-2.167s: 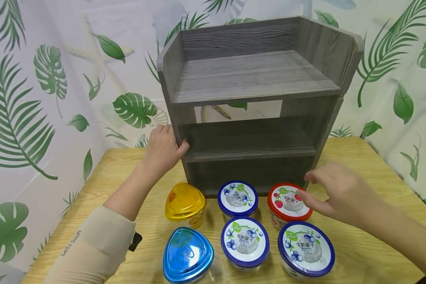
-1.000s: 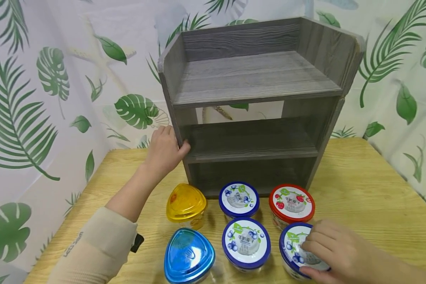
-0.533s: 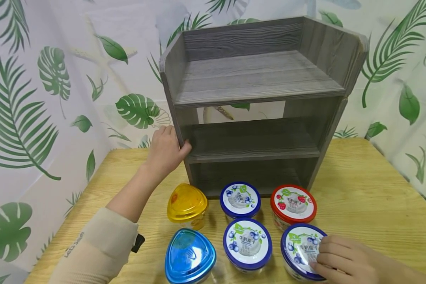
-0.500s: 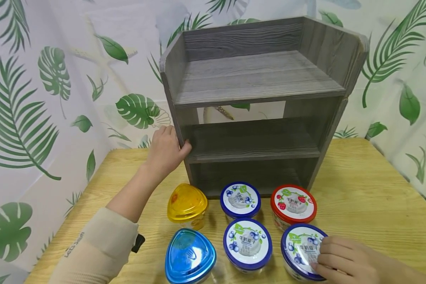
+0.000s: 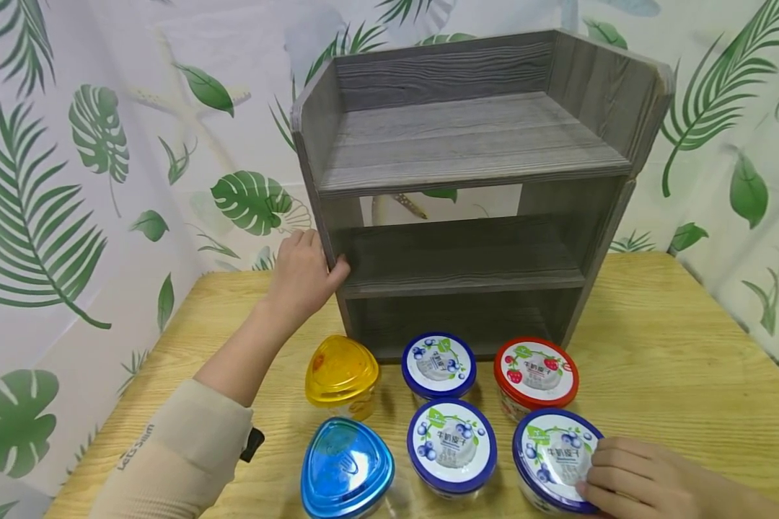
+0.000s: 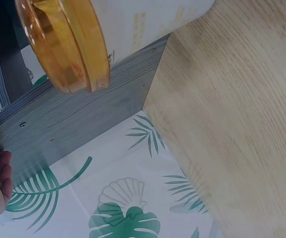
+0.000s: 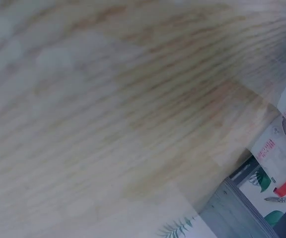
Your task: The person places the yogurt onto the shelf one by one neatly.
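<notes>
My left hand (image 5: 304, 270) grips the left side panel of a small grey wooden shelf (image 5: 467, 140), thumb over its front edge. In the left wrist view the curled fingers (image 6: 1, 171) lie against that panel. My right hand (image 5: 630, 476) rests at the right rim of a blue-lidded blueberry cup (image 5: 548, 454), fingers loosely curled and overlapping the lid's edge. Behind that cup stands a red-lidded strawberry cup (image 5: 537, 371). Two more blueberry cups, one near (image 5: 451, 447) and one far (image 5: 438, 364), stand in the middle. At left are a yellow-lidded tub (image 5: 342, 375) and a blue triangular-lidded tub (image 5: 347, 468).
The cups stand in two rows on a wooden table (image 5: 662, 360), right before the shelf's lowest level (image 5: 454, 324). A leaf-patterned backdrop (image 5: 136, 144) closes off the back and sides. Through the shelf's open back the backdrop shows.
My right hand has come down from beside the strawberry cup onto the front right blueberry cup, then slid right to its rim. The left hand keeps its grip; the cups stand as before.
</notes>
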A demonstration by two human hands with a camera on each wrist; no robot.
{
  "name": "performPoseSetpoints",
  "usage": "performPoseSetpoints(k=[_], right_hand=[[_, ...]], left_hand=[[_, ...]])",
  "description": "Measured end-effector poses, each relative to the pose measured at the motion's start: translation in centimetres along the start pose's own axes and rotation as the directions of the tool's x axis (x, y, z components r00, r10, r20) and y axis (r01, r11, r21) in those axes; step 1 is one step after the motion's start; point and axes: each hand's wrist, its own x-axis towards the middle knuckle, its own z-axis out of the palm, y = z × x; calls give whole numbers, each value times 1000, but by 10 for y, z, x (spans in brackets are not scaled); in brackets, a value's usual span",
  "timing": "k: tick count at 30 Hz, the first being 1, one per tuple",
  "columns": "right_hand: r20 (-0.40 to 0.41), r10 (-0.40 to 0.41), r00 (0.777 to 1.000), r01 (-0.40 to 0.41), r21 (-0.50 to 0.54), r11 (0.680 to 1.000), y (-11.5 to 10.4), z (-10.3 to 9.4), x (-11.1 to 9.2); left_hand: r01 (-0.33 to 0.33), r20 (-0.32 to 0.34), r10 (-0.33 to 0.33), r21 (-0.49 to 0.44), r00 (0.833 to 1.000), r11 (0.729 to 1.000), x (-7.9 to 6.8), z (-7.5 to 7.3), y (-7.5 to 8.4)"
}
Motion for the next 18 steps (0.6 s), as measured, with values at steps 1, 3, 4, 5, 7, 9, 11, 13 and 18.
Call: performPoseSetpoints(k=[1,3,4,5,7,9,11,13,18], right_hand=[[4,5,1000,-5,-1,1000,-1,1,-2],[18,21,1000,-21,1,1000,-4,1,-7],[26,26,999,-26,-3,1000,-5,1,-10],[36,31,999,-31,-6,1000,-6,1,-13],[47,31,998,-30,-18,999,-7,1,-17],[62,42,997,-40,-24,999,-9,0,-20],[67,45,997,-43,-24,999,-10,0,-21],[70,53,996,-51,-20,998,-11,0,-21],[76,53,996,-53,-5,999,-11,0,-19]], left_hand=[[-1,0,1,-1,1000,1000,0,0,0],[1,1,-1,-2,1000,1000,-1,-1,0],[1,3,-1,-4,1000,1000,-1,-1,0],[1,5,-1,-3,1000,1000,0,-1,0],[5,10,-5,-4,1000,1000,0,-1,1],[11,13,-11,-4,1000,1000,0,-1,1],[18,17,-18,-1,1000,1000,0,-1,0],[26,21,-26,2,999,1000,0,-1,0],[32,31,-32,2,999,999,0,-1,0]])
